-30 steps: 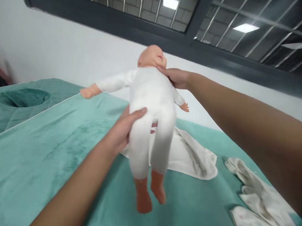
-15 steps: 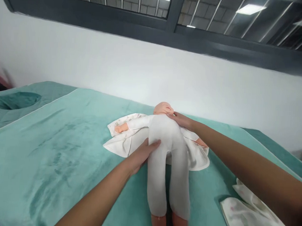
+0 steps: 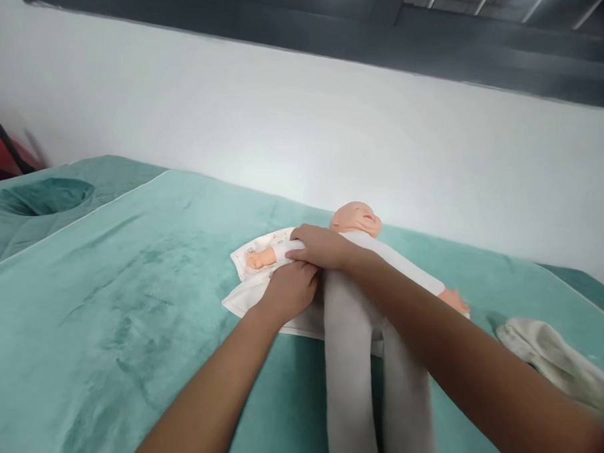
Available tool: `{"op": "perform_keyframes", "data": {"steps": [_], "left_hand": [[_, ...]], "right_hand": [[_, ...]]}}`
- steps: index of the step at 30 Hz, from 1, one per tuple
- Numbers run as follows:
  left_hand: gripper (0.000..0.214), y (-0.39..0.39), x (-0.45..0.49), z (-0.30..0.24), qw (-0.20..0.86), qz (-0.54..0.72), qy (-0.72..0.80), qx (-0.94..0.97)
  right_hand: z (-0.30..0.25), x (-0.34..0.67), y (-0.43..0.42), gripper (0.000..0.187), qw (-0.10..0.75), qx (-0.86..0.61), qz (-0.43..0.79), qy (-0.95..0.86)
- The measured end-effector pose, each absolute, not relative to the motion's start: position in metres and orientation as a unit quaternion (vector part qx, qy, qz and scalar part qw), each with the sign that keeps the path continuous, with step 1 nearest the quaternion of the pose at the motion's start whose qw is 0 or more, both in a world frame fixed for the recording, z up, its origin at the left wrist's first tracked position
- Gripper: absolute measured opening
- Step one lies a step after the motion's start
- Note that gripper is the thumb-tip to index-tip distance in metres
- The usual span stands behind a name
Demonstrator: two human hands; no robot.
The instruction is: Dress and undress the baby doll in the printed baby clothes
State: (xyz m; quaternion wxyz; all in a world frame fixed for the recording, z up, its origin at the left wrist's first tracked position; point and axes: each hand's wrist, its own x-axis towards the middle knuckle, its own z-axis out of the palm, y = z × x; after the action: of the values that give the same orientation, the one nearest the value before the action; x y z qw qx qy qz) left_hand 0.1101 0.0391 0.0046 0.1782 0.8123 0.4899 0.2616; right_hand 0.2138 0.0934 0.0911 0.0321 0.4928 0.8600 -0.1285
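Observation:
A baby doll (image 3: 359, 302) in a white bodysuit lies on its back on a white printed garment (image 3: 251, 294) spread over the teal bed cover (image 3: 103, 298). Its head (image 3: 356, 219) points toward the wall. My right hand (image 3: 317, 246) reaches across the doll's chest and closes around its outstretched arm (image 3: 268, 256). My left hand (image 3: 288, 291) rests just below, fingers curled on the garment beside the doll's side. What those fingers pinch is hidden.
A crumpled white cloth (image 3: 551, 357) lies on the cover at the right. A darker teal pad with a round hollow (image 3: 43, 195) sits at the far left. A white wall (image 3: 286, 119) runs behind the bed.
The doll came down from the air onto the garment. My right hand left the doll's neck and crossed to its arm; my left hand slid from its hip to the garment.

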Motion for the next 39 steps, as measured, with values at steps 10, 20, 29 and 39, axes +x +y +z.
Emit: {"op": "perform_keyframes", "data": {"steps": [10,20,29,39], "left_hand": [[0.032,0.05,0.094,0.01,0.056,0.276,0.469,0.837],[0.022,0.067,0.059,0.016,0.261,0.442,0.64,0.572],[0.024,0.05,0.065,0.034,0.51,0.646,0.447,0.35],[0.023,0.036,0.099,0.028,0.548,0.487,0.405,0.547]], "right_hand": [[0.095,0.251,0.077,0.031,-0.212,0.513,-0.154,0.817],[0.094,0.254,0.073,0.036,-0.172,0.505,-0.141,0.834],[0.086,0.257,0.075,0.035,-0.107,0.57,0.015,0.814],[0.089,0.274,0.07,0.026,-0.228,0.581,0.018,0.781]]}}
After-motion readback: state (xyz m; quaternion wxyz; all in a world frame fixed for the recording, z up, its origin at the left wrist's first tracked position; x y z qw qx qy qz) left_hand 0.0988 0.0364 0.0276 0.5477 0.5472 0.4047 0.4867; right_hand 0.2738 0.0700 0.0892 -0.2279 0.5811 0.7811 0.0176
